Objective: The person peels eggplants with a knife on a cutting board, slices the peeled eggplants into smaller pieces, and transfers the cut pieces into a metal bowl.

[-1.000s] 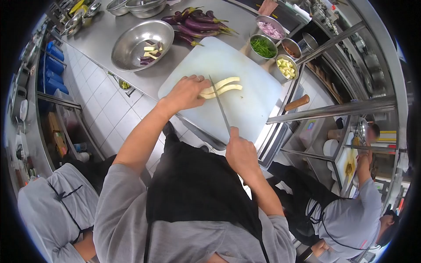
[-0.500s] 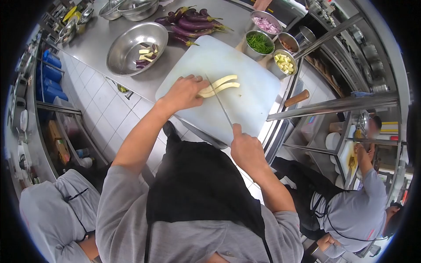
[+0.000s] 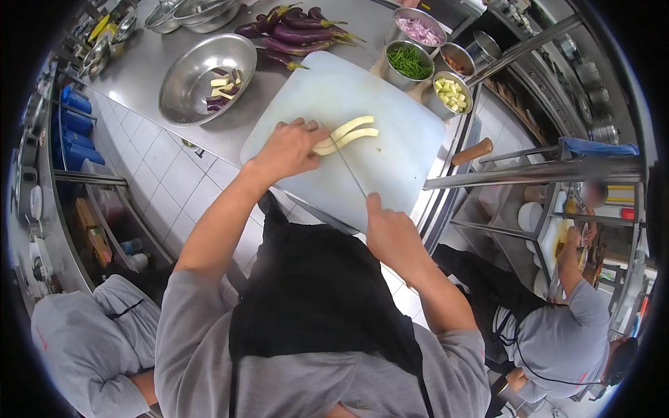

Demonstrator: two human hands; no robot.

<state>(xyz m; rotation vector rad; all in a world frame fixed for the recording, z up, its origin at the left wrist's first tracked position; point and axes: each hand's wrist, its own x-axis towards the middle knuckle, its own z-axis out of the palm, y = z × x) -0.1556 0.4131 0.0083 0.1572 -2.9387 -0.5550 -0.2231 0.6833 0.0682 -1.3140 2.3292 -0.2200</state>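
Two pale, curved eggplant strips (image 3: 354,128) lie side by side on the white cutting board (image 3: 397,164). My left hand (image 3: 287,150) presses on their left end, fingers curled over them. A knife (image 3: 353,174) is gripped in my right hand (image 3: 391,231), its thin blade slanting across both strips just right of my left fingertips. Whether the edge has gone through the strips cannot be made out. Left of the board, a steel bowl (image 3: 188,70) holds cut eggplant pieces (image 3: 224,87), some with purple skin.
Whole purple eggplants (image 3: 303,33) lie behind the board. At the right back stand steel containers of chopped onion (image 3: 420,31), cut greens (image 3: 410,63) and pale cubes (image 3: 451,95). A wooden handle (image 3: 472,151) lies by the right edge. Co-workers stand on both sides.
The knife blade has shifted slightly left along the strips, closer to my left fingers. My left hand keeps its hold. The view has shifted a little.
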